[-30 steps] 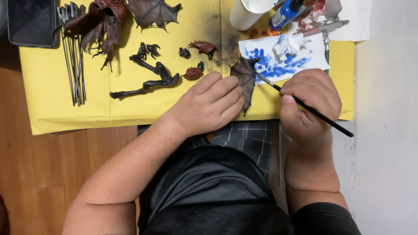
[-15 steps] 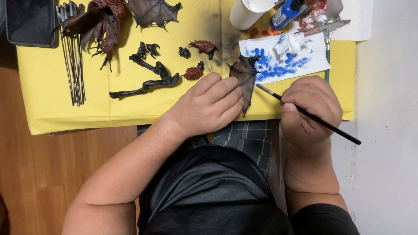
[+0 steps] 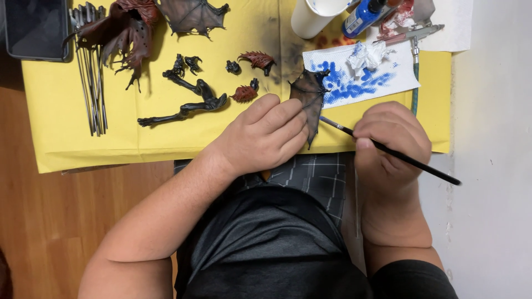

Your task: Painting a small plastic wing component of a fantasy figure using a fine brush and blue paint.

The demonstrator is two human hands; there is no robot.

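Yellow sheet [image 3: 66,144]: blue bottle [image 3: 363,17] top-rt.

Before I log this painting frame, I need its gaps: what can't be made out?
Head view only:
- Brush tip: too fine to tell whether it touches the wing.
- Wing's near edge: behind the left hand.
- White cup and blue bottle: cut off by the top edge.
- Right hand grip: fingertips curled under.
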